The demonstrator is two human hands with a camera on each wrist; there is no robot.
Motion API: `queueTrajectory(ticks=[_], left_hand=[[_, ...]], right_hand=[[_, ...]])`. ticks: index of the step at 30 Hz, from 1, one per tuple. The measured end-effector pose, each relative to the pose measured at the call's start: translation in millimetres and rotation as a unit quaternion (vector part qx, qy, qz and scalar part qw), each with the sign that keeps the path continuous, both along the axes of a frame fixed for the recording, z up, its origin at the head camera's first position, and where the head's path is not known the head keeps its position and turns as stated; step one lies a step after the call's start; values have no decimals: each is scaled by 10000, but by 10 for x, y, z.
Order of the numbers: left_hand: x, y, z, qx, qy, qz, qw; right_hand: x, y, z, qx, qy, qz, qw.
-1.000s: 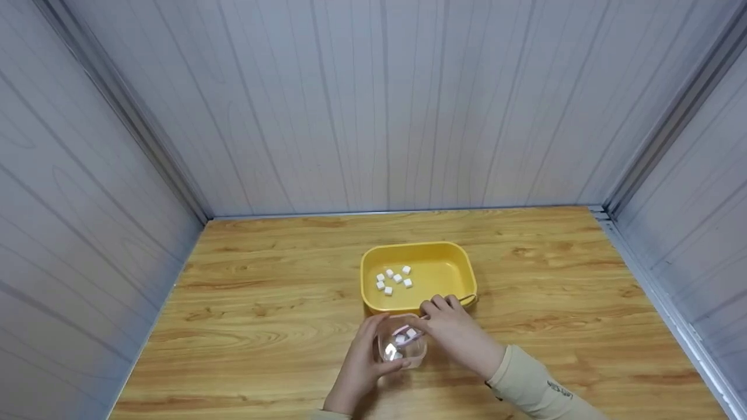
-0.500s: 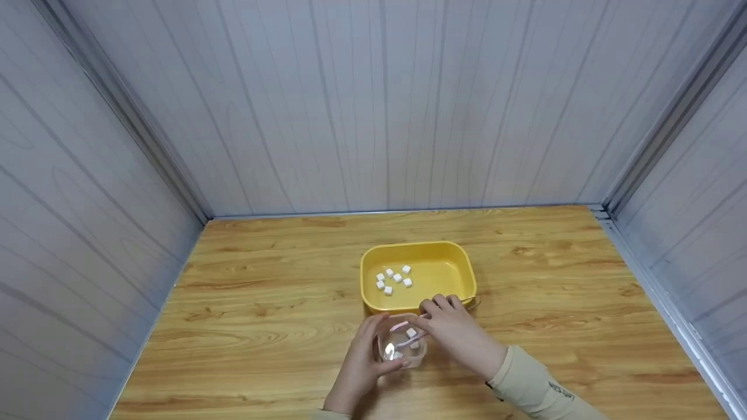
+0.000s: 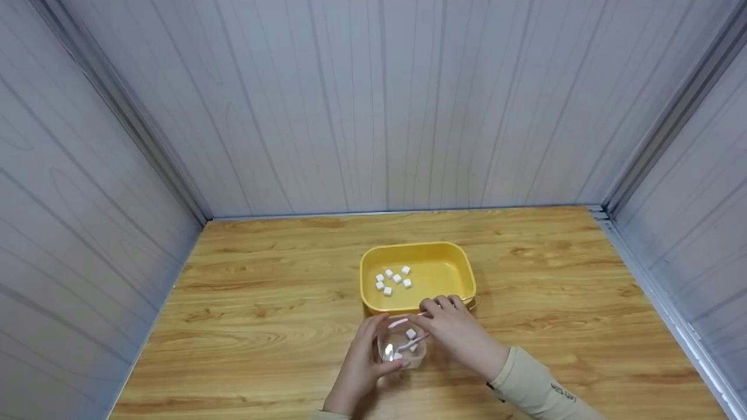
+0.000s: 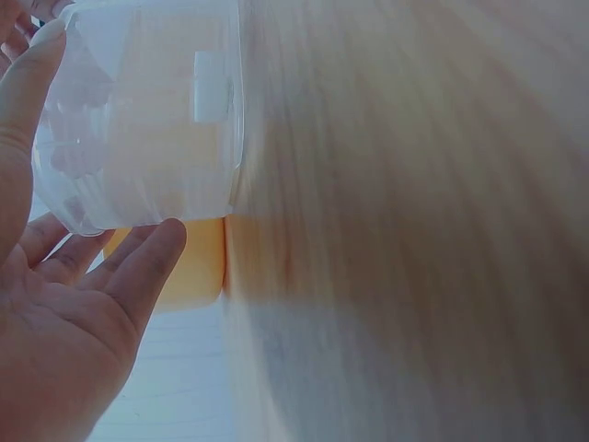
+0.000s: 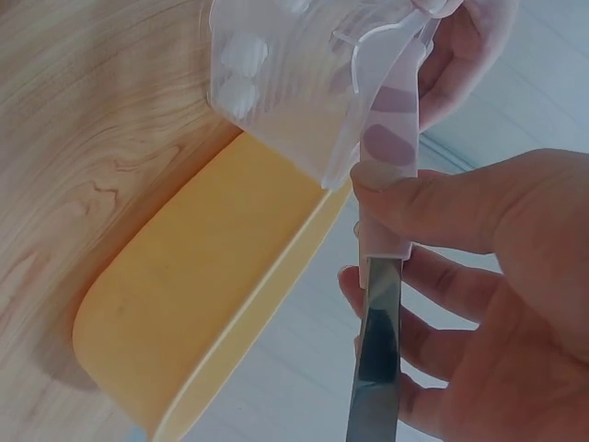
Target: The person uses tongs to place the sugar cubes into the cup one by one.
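Your tongs (image 5: 382, 304) have spread their tips inside the cup (image 4: 152, 138) since a second ago, while both your hands keep their places.

Your left hand (image 3: 365, 361) grips the cup just in front of the near edge of the tray (image 3: 449, 280), thumb on the cup's near side. Your right hand (image 3: 460, 331) pinches the tongs between thumb and fingers; their bend sits at the tray's near right corner, though you cannot tell if it touches. White cubes (image 3: 411, 333) lie in the cup. On the bench (image 3: 262, 291), well in from both side edges, the tray holds seven more cubes (image 3: 397, 279) in its left half.
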State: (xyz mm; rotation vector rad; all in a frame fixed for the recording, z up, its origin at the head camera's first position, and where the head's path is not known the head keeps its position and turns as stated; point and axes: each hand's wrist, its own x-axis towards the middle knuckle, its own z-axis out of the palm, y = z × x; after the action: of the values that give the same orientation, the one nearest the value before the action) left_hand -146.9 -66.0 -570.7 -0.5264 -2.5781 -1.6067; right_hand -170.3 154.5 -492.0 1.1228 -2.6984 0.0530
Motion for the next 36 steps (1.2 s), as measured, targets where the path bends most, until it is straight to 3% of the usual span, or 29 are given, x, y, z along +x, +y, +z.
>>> queueTrajectory(ticks=[6, 14, 20, 36], left_hand=[[1, 2, -25, 74, 147, -24, 9999], [6, -1, -18, 92, 145, -16, 9999], [-4, 0, -10, 163, 84, -47, 9998], [3, -11, -20, 107, 30, -42, 9999]], right_hand=[[-6, 22, 39, 41, 119, 7, 9999], [-15, 49, 130, -89, -68, 12, 9999], [-77, 76, 237, -436, -84, 5, 9990], [-249, 96, 391, -509, 0, -249, 9984]])
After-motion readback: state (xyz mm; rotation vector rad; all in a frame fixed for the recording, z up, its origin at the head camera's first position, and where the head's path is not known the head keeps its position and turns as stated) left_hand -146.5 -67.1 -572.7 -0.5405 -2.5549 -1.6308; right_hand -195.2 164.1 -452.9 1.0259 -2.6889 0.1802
